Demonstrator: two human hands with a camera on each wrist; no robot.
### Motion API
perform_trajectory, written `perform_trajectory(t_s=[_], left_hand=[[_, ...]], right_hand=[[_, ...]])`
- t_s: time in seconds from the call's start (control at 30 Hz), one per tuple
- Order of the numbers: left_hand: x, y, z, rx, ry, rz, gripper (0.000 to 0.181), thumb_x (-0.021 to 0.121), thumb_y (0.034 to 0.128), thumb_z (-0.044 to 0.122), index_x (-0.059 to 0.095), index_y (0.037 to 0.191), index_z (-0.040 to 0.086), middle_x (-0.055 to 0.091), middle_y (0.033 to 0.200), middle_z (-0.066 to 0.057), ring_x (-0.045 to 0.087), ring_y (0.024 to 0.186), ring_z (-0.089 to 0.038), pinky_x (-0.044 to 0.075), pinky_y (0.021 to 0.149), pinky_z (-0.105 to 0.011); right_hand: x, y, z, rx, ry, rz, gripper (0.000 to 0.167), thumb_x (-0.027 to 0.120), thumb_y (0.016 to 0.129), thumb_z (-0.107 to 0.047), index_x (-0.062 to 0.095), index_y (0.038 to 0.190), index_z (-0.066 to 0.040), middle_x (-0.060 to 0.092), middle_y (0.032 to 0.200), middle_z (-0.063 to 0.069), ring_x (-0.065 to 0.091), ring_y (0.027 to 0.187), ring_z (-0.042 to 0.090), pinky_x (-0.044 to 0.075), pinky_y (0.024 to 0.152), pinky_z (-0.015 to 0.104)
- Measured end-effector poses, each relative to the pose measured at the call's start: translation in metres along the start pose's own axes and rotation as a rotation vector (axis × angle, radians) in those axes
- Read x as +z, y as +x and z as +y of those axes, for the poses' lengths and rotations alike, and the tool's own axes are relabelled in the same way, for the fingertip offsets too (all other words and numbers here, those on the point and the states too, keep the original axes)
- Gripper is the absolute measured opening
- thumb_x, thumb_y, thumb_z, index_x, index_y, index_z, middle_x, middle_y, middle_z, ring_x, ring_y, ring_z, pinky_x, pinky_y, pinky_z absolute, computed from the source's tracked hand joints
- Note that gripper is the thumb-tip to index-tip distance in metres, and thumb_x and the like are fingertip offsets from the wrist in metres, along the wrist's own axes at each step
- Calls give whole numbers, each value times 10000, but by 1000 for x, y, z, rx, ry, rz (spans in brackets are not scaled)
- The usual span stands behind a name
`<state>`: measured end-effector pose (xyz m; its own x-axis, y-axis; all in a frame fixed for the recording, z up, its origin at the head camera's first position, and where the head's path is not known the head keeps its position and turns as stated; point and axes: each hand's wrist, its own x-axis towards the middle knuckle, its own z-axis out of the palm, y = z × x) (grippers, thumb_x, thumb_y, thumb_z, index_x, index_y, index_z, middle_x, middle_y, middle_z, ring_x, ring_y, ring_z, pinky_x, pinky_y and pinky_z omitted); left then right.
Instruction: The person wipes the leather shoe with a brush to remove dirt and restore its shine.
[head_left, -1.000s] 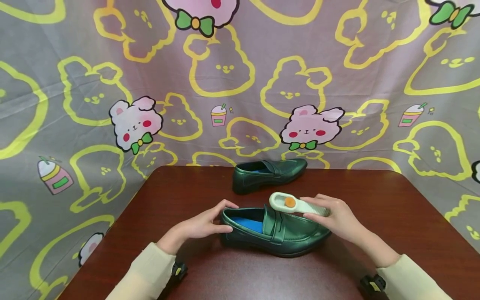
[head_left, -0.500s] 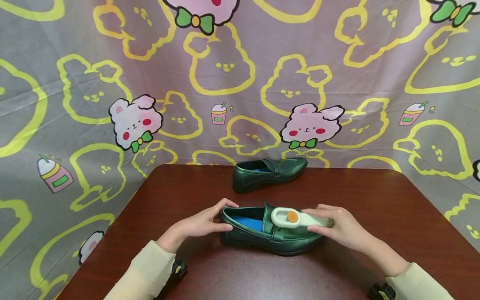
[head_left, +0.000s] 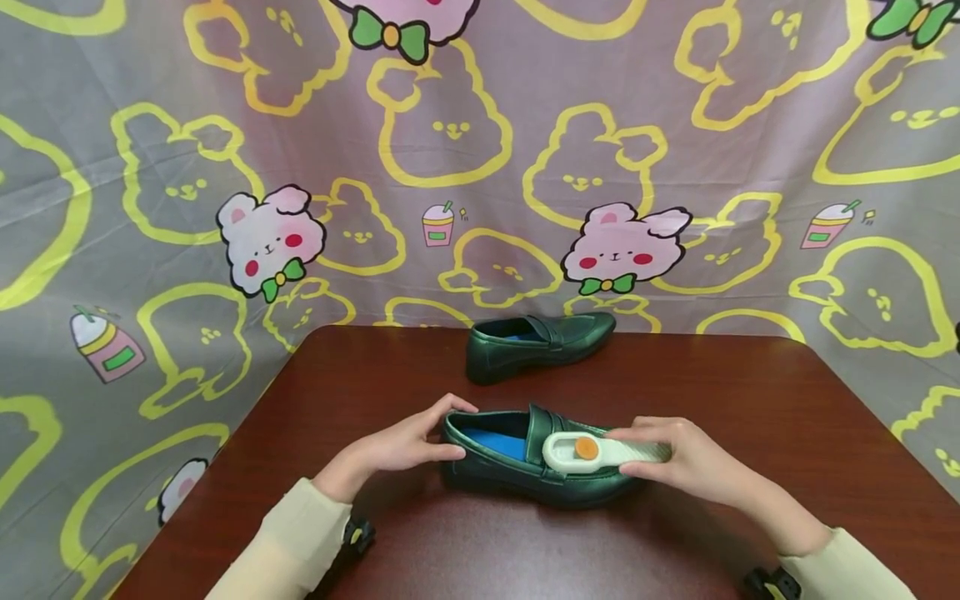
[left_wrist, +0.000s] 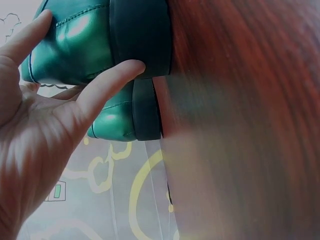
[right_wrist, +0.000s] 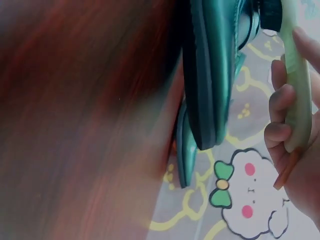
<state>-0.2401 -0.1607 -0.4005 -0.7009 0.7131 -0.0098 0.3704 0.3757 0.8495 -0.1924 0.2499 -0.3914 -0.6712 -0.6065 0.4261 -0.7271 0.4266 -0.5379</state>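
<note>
A dark green loafer (head_left: 498, 473) with a blue insole sits on the table, toe to the right. My left hand (head_left: 408, 442) holds its heel; in the left wrist view the thumb (left_wrist: 112, 85) lies along the heel's side. My right hand (head_left: 686, 454) grips a pale green brush (head_left: 630, 451) with an orange button by its handle. The brush head is over the loafer's upper, just ahead of the strap. Dark bristles (right_wrist: 271, 16) show under the head in the right wrist view; whether they touch the leather I cannot tell.
A matching green loafer (head_left: 502, 358) stands farther back on the brown table (head_left: 360, 367), toe also to the right. A grey curtain (head_left: 480, 150) with cartoon bears and rabbits hangs behind the table and along its sides.
The brush has come down and toward me across the loafer's upper, with the right hand drawn nearer. The left hand and both loafers have stayed in place.
</note>
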Motion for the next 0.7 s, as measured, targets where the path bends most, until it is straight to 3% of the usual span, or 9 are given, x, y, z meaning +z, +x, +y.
perform_trajectory(t_s=[0.27, 0.5, 0.7], left_hand=[[2, -2, 1, 4, -18, 2, 534, 673, 928, 195, 362, 1360, 237, 480, 1258, -85, 498, 1126, -210, 416, 992, -328], [2, -2, 1, 2, -23, 5, 533, 670, 930, 188, 361, 1361, 239, 471, 1263, -75, 492, 1134, -214, 415, 998, -343], [0, -1, 2, 6, -6, -1, 542, 669, 930, 194, 351, 1367, 228, 469, 1262, -77, 485, 1137, -219, 416, 999, -357]], right_hand=[[-3, 13, 29, 213, -64, 46, 359, 744, 870, -261, 688, 1219, -199, 658, 976, -103, 590, 895, 158, 463, 705, 262], [-4, 23, 34, 260, -199, 101, 380, 743, 866, -332, 696, 1208, -174, 598, 849, -108, 500, 727, 102, 405, 619, 271], [-15, 15, 16, 237, -47, 91, 354, 753, 864, -257, 690, 1211, -226, 617, 872, -76, 521, 757, 116, 429, 605, 267]])
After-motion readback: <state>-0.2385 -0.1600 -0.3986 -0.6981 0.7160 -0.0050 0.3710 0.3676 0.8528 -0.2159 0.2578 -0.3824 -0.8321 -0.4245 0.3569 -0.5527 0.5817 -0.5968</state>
